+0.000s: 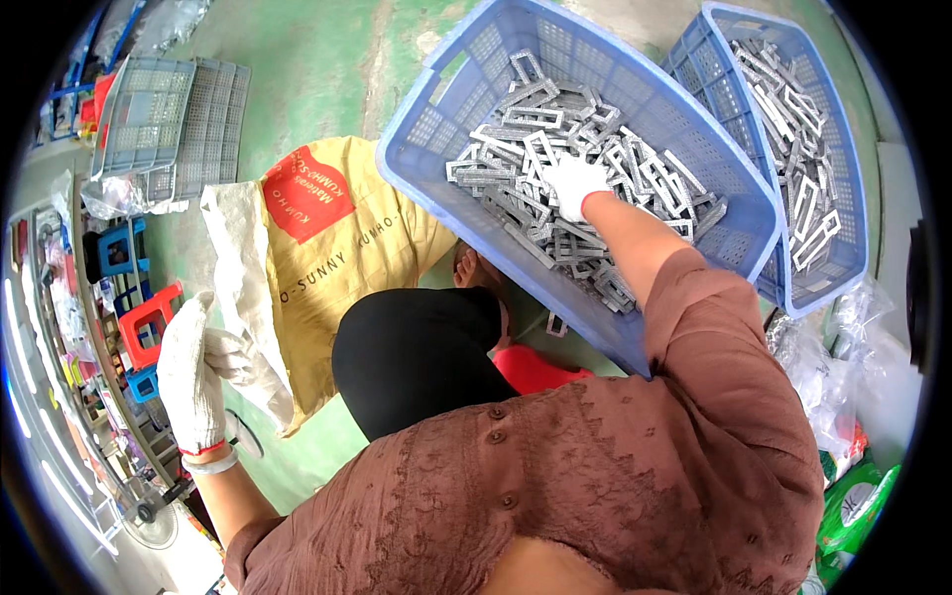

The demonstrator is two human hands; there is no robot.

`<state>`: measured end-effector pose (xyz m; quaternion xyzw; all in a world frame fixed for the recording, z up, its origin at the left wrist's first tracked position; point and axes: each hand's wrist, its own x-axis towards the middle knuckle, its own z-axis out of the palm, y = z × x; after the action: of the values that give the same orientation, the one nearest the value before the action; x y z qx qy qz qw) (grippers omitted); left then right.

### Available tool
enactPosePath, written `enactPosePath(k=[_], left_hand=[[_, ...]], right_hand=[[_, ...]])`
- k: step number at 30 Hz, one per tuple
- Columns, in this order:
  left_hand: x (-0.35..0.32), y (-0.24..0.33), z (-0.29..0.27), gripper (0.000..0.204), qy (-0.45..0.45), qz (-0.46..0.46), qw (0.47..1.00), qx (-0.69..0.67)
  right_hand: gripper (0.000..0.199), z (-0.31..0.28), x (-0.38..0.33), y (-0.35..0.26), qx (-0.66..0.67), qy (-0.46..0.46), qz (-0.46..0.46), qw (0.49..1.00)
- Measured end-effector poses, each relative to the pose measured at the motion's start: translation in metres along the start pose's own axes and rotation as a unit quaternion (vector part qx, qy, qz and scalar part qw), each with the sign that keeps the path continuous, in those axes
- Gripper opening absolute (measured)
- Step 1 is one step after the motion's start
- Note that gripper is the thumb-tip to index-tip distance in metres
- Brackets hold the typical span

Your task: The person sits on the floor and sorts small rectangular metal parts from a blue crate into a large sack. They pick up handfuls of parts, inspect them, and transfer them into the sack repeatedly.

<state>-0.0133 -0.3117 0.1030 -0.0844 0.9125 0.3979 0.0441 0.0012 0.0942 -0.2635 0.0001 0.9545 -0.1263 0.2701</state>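
My right hand (577, 186), in a white glove, reaches into a big blue plastic crate (428, 177). Its fingers are closed over the heap of grey rectangular frames (535, 117); what lies under the fingertips is partly hidden. Out to the left is my left hand (193, 369), also gloved in white knit. It is closed at the white mouth edge of a yellow woven sack (362, 213) with a red patch. That sack lies slack on the floor beside my knee, left of the crate.
Another blue crate (694, 61) of similar frames stands to the right. Grey crates (149, 114) sit at the far left, above a red stool (149, 322). Clear plastic bags (823, 382) and a green package (858, 506) are at the right. One loose frame (556, 324) lies beneath the crate's near side.
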Motion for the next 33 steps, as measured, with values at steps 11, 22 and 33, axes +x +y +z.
enactPosePath(k=[11, 22, 33], left_hand=[[-0.015, 0.025, 0.013, 0.038, -0.066, 0.065, 0.992, -0.086], [-0.023, 0.109, 0.137, 0.062, -0.422, -0.002, 0.832, -0.361], [-0.027, 0.141, 0.209, 0.035, -0.618, -0.059, 0.670, -0.408]], right_hand=[[0.050, -0.060, -0.045, 0.047, 0.715, -0.022, -0.131, 0.686], [0.075, -0.201, -0.226, -0.007, 0.800, -0.077, -0.361, 0.473], [0.108, -0.166, -0.301, -0.036, 0.751, -0.035, -0.385, 0.535]])
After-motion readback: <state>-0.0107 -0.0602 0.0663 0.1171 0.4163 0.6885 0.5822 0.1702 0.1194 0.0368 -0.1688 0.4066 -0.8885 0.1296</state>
